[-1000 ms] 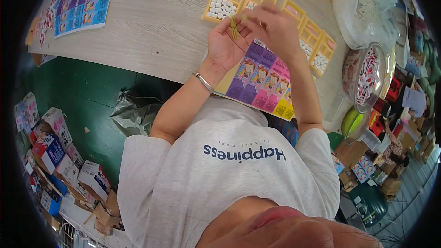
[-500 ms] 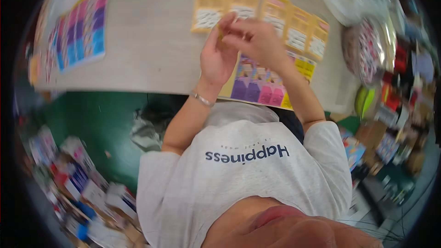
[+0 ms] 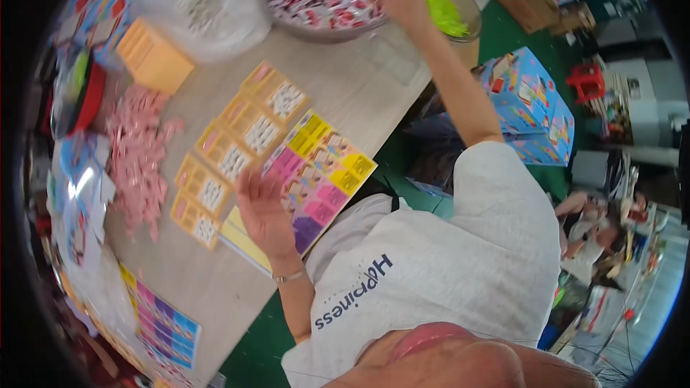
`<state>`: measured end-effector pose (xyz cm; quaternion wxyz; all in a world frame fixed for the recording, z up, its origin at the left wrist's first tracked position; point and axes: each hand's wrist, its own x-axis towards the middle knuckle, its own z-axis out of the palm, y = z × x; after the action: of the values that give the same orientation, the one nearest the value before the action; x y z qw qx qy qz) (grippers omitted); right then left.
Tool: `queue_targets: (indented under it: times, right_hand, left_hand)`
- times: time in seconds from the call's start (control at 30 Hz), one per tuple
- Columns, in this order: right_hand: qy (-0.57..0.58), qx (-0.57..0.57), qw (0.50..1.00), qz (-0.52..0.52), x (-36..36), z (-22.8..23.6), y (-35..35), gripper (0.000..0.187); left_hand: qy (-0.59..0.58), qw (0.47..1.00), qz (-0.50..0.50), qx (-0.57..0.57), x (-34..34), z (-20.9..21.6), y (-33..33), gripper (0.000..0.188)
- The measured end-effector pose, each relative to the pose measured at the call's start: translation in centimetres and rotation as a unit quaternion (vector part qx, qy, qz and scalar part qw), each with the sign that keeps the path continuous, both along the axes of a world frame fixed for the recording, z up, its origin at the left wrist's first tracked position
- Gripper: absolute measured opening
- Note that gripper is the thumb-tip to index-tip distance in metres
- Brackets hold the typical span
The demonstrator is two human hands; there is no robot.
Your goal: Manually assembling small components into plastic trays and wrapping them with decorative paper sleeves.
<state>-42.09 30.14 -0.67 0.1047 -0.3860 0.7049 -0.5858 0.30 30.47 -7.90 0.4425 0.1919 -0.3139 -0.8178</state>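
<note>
My right hand (image 3: 397, 0) reaches over the rim of a round bowl (image 3: 316, 31) heaped with small red-and-white wrapped pieces. Its fingers are pinched together; a blurred yellow-green bit shows at the tips, too unclear to name. My left hand (image 3: 264, 212) hovers, fingers stretched and holding nothing, by a row of yellow-orange cards (image 3: 233, 162) with white panels of small dark marks. Partly beneath that hand lies a printed sheet (image 3: 316, 179) with yellow, pink and purple blocks. Right of the bowl, a clear tub (image 3: 471, 11) contains bright green pieces (image 3: 444, 11).
A pile of pink strips (image 3: 140, 158) lies at the table's left, beside an orange block-shaped stack (image 3: 154, 57). Clear plastic (image 3: 230, 36) with small white pieces spreads at the back. More printed sheets (image 3: 165, 323) lie lower left. Blue boxes (image 3: 532, 100) stand right of the table.
The view has swung to the right. My hands, together over the cards before, have parted: my right hand has moved out to the bowl, while my left stays near the cards with fingers stretched.
</note>
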Motion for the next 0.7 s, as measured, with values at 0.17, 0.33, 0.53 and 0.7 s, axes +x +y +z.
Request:
queue_targets:
  times: [0.17,0.33,0.53,0.7]
  right_hand:
    - [0.101,0.019,0.978,-0.183,-17.6,0.1,11.2,0.02]
    - [0.274,0.433,0.854,-0.091,-16.4,-3.5,13.9,0.026]
    - [0.147,0.365,0.912,-0.119,-19.1,-7.1,13.4,0.032]
    - [0.227,0.356,0.896,-0.137,-20.2,-6.6,11.6,0.033]
  left_hand:
    - [-0.075,0.996,0.036,0.041,3.2,-1.3,1.5,0.039]
    - [-0.05,0.994,0.031,0.097,6.1,-1.8,1.4,0.034]
    - [-0.012,0.983,0.019,0.18,3.2,-0.1,0.0,0.028]
    - [-0.01,0.975,0.073,0.21,2.9,0.4,0.7,0.025]
